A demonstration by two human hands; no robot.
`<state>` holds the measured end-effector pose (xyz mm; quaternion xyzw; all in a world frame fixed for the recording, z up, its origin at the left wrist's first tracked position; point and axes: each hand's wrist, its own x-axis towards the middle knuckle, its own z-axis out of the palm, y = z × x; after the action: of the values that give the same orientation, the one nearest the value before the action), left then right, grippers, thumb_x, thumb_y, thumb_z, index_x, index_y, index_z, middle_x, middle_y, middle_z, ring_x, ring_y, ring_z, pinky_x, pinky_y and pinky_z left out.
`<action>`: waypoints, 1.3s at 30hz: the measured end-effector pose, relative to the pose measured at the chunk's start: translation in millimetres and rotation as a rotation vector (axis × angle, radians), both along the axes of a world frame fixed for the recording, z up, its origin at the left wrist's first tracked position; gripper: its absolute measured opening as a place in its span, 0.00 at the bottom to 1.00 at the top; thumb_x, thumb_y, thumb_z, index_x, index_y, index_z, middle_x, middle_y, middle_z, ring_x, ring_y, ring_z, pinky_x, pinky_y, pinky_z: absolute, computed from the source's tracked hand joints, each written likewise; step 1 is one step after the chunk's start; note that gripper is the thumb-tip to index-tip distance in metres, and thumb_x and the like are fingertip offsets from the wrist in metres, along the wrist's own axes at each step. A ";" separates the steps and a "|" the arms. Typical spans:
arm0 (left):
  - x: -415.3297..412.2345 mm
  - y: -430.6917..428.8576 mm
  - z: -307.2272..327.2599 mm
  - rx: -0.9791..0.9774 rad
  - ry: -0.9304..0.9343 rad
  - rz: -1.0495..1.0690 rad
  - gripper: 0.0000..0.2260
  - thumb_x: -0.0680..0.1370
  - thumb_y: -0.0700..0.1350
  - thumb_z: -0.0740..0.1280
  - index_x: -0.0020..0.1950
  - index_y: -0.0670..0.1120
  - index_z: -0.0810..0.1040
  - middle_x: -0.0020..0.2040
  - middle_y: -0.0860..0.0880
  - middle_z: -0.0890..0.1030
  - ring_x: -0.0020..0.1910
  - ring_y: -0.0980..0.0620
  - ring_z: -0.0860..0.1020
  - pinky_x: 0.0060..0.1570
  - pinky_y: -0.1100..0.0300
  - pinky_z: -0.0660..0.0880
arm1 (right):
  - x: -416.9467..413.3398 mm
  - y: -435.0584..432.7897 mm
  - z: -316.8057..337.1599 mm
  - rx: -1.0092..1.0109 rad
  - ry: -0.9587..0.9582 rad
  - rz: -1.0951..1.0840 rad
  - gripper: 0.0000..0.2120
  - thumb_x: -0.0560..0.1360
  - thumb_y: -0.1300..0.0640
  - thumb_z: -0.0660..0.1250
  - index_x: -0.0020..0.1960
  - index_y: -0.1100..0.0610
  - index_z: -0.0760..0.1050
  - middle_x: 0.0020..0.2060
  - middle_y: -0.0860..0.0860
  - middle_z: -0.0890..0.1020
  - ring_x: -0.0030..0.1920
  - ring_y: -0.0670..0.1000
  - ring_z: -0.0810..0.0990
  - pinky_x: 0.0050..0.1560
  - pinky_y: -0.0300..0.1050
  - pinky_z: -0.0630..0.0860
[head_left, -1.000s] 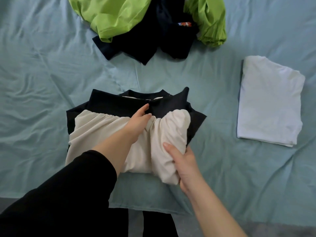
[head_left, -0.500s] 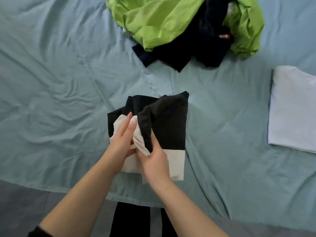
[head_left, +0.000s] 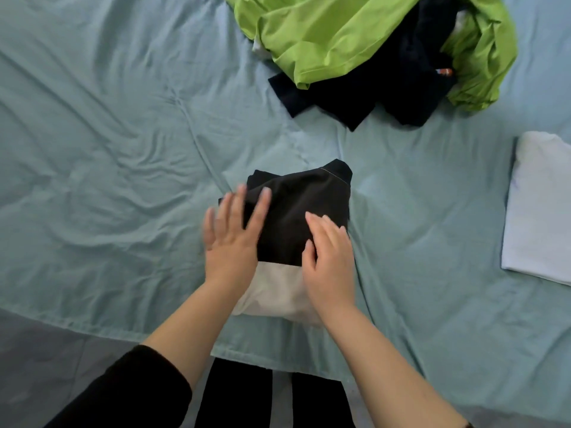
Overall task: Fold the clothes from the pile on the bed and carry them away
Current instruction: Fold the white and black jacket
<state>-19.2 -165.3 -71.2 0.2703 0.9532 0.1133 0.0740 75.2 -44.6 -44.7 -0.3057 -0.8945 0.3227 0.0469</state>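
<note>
Soft, even light, a bit dim and cool, no glare anywhere. Only faint shadows sit in the creases of the bed sheet [head_left: 123,156]. The left hand [head_left: 230,242] is smeared with motion blur, and the view bows slightly toward its edges.

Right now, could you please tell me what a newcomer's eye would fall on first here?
First, the bright lime-green garment, heaped with dark clothes at the far side of the bed sheet. Next, the left hand and right hand, lying flat on the folded black-and-cream garment at the centre. A folded white shirt lies apart at the right edge.
</note>
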 end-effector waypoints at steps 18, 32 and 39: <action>-24.3 3.9 -72.1 -0.285 -0.347 -0.389 0.40 0.68 0.76 0.37 0.68 0.60 0.20 0.70 0.53 0.22 0.67 0.56 0.19 0.65 0.60 0.19 | 64.1 3.1 -86.6 0.107 -0.646 0.213 0.42 0.70 0.24 0.38 0.73 0.44 0.24 0.73 0.48 0.25 0.74 0.53 0.27 0.75 0.63 0.38; 28.7 -26.9 -26.3 0.338 -0.840 0.873 0.44 0.69 0.62 0.73 0.76 0.49 0.55 0.72 0.45 0.66 0.70 0.41 0.67 0.68 0.47 0.66 | 62.3 29.3 -49.9 -1.300 -0.262 -0.796 0.28 0.66 0.44 0.75 0.60 0.57 0.75 0.52 0.53 0.85 0.52 0.53 0.84 0.57 0.55 0.79; -22.2 -36.6 2.7 0.762 -0.886 0.819 0.09 0.73 0.53 0.73 0.50 0.60 0.77 0.44 0.64 0.83 0.46 0.67 0.80 0.44 0.66 0.73 | 12.8 2.8 -16.8 -1.259 -0.140 -0.816 0.27 0.69 0.44 0.74 0.59 0.60 0.74 0.49 0.56 0.85 0.45 0.55 0.85 0.36 0.46 0.79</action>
<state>-41.3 -201.9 -68.5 -0.1739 0.7526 0.5565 0.3061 88.1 -41.8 -61.5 -0.6018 -0.3577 0.7098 -0.0780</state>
